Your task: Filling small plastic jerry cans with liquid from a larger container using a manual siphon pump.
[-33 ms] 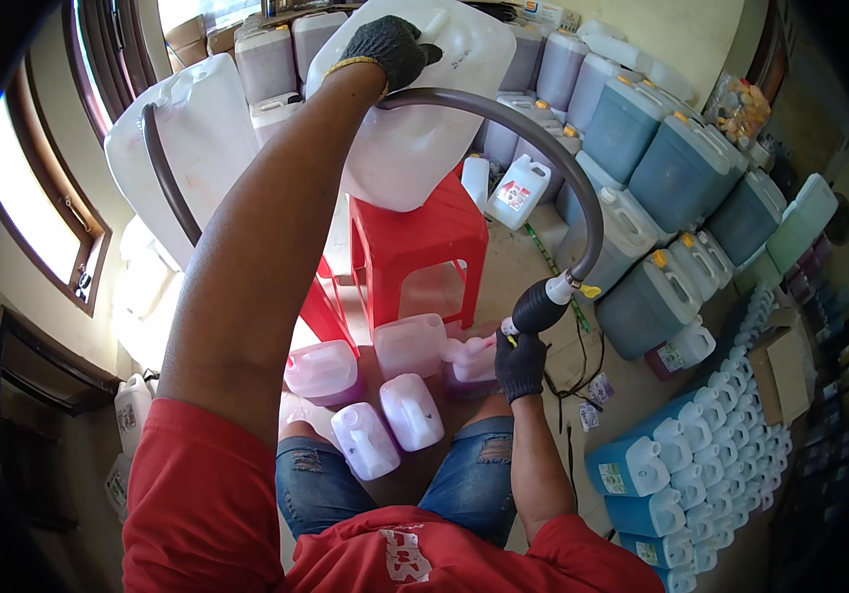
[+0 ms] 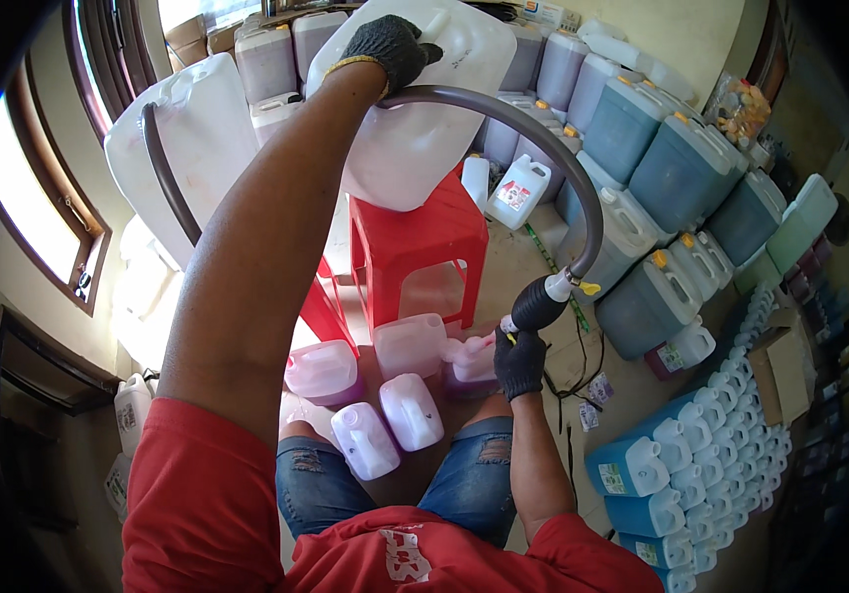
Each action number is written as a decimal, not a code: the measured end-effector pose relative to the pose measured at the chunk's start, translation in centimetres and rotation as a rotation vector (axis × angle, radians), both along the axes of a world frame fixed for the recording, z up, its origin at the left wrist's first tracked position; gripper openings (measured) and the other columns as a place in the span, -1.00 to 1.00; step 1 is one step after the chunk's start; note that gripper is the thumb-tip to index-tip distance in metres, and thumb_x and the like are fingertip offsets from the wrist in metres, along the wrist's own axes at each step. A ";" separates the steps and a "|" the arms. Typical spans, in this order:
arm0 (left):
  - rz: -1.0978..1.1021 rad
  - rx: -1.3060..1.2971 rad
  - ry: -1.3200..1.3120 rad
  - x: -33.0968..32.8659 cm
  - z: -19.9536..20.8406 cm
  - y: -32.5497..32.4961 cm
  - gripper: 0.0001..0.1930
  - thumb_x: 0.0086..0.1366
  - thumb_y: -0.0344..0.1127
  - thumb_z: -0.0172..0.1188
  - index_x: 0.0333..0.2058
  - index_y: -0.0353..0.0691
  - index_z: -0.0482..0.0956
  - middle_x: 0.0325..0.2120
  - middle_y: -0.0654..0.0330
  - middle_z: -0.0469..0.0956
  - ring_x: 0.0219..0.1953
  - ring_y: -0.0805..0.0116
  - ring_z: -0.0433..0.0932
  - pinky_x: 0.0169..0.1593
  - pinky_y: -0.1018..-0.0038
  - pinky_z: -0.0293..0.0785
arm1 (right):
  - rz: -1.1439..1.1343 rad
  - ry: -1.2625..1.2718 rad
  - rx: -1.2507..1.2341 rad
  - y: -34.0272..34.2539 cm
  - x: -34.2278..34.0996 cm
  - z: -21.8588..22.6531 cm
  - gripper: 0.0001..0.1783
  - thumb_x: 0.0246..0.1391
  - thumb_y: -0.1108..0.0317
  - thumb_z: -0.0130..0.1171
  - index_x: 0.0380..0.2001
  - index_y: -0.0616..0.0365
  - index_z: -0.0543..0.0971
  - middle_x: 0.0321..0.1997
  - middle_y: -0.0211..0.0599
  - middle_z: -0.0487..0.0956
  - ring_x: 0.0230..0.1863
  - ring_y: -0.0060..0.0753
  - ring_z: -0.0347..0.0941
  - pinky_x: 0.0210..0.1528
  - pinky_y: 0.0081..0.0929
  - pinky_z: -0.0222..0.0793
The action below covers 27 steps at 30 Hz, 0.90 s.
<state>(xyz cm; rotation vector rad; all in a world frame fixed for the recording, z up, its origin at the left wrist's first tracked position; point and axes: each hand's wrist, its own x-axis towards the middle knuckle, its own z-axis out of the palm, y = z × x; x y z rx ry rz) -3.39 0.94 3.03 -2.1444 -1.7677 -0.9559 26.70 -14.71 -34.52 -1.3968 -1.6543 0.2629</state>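
Grey knit gloves cover both of the wearer's hands. Left hand (image 2: 392, 49): raised, fingers bent over the top of a large translucent white container (image 2: 405, 158); whether it grips the handle or only presses, I cannot tell. Container stands tilted on a red plastic stool (image 2: 420, 237). Grey hose (image 2: 595, 222) emerges just beside that hand and arches rightward, down to a black bulb pump (image 2: 537, 308) with a yellow lever (image 2: 591, 290) near its top.

Right hand (image 2: 520, 368): closed around the pump's lower end, low, near the right knee. Just left of it, a pinkish jug (image 2: 469, 374) on the floor. Further jugs near the knees: two behind (image 2: 411, 341), (image 2: 324, 374), two in front (image 2: 412, 411), (image 2: 366, 442), their contents pink to violet.

Left side: second white container (image 2: 207, 114), a grey hose length (image 2: 169, 178) hanging down its front. Right side: blue-filled jugs (image 2: 632, 465) in close rows.
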 end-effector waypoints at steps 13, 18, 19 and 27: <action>0.000 0.000 0.014 0.1 0.1 -0.3 -0.56 0.38 0.07 0.21 -0.06 -0.17 0.77 -0.30 -0.07 0.72 -0.31 0.01 0.65 0.00 0.21 0.51 | 0.079 0.050 0.041 2.1 -2.2 2.0 -0.76 0.21 0.26 0.33 -0.26 0.25 0.65 -0.33 0.11 0.69 -0.21 0.23 0.66 -0.21 -0.04 0.55; -0.004 0.004 0.010 0.4 -0.2 -1.0 -0.58 0.37 0.06 0.22 -0.09 -0.17 0.77 -0.32 -0.06 0.72 -0.32 0.02 0.64 -0.01 0.21 0.51 | 0.079 0.128 0.030 4.4 -4.1 -0.6 -0.78 0.21 0.27 0.30 -0.23 0.22 0.64 -0.26 0.13 0.70 -0.14 0.24 0.65 -0.12 -0.01 0.57; -0.002 -0.008 0.001 0.4 -0.2 -1.1 -0.57 0.37 0.06 0.23 -0.08 -0.17 0.77 -0.33 -0.06 0.72 -0.32 0.02 0.64 -0.02 0.21 0.51 | 0.077 0.109 0.054 5.0 -4.0 -1.3 -0.78 0.21 0.26 0.30 -0.23 0.21 0.64 -0.27 0.12 0.70 -0.15 0.24 0.65 -0.12 0.00 0.57; 0.000 -0.045 -0.075 -0.5 0.1 -1.1 -0.49 0.29 0.15 0.26 -0.04 -0.15 0.76 -0.17 -0.12 0.71 -0.13 -0.10 0.68 0.09 0.18 0.52 | 0.158 0.020 -0.114 5.9 -4.3 -3.1 -0.75 0.17 0.23 0.33 -0.22 0.19 0.64 -0.29 0.04 0.72 -0.17 0.15 0.67 -0.15 -0.02 0.57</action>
